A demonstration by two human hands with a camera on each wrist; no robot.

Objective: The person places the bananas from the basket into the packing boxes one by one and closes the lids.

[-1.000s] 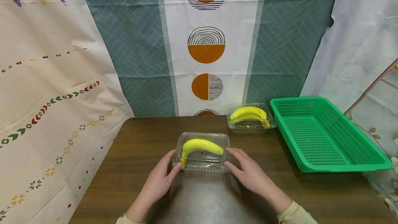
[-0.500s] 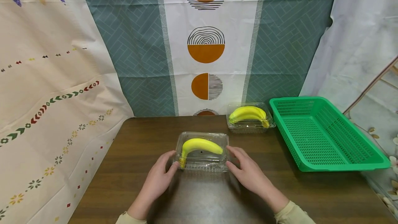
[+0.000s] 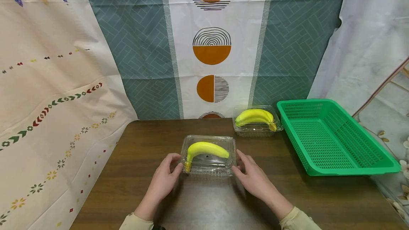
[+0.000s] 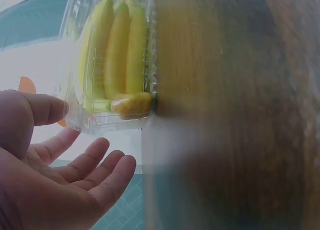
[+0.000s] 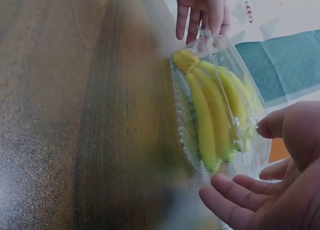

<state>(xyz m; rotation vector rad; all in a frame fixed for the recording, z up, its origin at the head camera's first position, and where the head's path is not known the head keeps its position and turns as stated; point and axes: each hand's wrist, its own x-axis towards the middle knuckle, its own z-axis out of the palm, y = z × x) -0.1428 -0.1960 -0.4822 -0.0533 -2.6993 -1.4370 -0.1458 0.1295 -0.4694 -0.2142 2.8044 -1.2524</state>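
Note:
A clear plastic clamshell box (image 3: 209, 169) with a bunch of bananas (image 3: 207, 147) inside sits on the table in front of me, its lid down. In the head view my left hand (image 3: 164, 176) is at the box's left side, thumb tip at the near corner. On the right side, my right hand (image 3: 254, 178) has its thumb and forefinger at the box's edge. Both wrist views show thumbs against the box and the other fingers loosely spread: left hand (image 4: 65, 177), right hand (image 5: 285, 182). Several bananas (image 5: 212, 115) show through the plastic.
Behind and to the right stands a second clear box (image 3: 239, 130) with bananas (image 3: 254, 116). Beside it a green plastic basket (image 3: 354, 172) stands on the right of the brown wooden table (image 3: 137, 159). Patterned cloths (image 3: 143, 45) hang at the back and sides.
Both hands have shifted slightly at the box's sides. The left fingers bend a little more and the left thumb has drawn back from the front corner. The boxes and basket have stayed put.

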